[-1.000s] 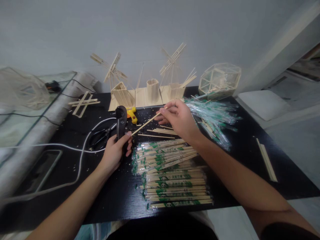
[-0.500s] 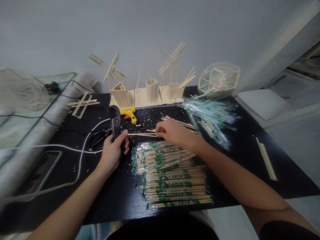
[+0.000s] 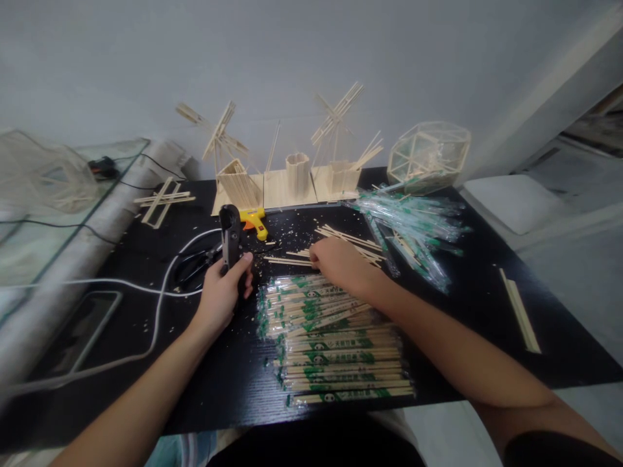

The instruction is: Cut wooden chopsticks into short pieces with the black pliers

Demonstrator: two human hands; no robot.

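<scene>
My left hand (image 3: 222, 292) is wrapped round the handles of black cutting pliers (image 3: 230, 237), held upright above the black table (image 3: 209, 383). My right hand (image 3: 341, 263) rests knuckles-up on loose bare bamboo sticks (image 3: 292, 259) lying just beyond a pile of green-printed wrapped chopsticks (image 3: 331, 337). Its fingers are curled down onto the sticks and hidden from me. More bare sticks (image 3: 348, 239) lie just past that hand.
A yellow glue gun (image 3: 256, 222) and black scissors (image 3: 195, 266) lie by a white cable (image 3: 160, 292). Stick-built windmill models (image 3: 287, 175) and a polyhedron frame (image 3: 428, 155) stand at the back. Empty clear wrappers (image 3: 413, 227) are heaped at right. Flat sticks (image 3: 520, 311) lie far right.
My right hand came down from holding one stick raised against the pliers and now lies on the loose sticks on the table. The left hand with the pliers barely shifted.
</scene>
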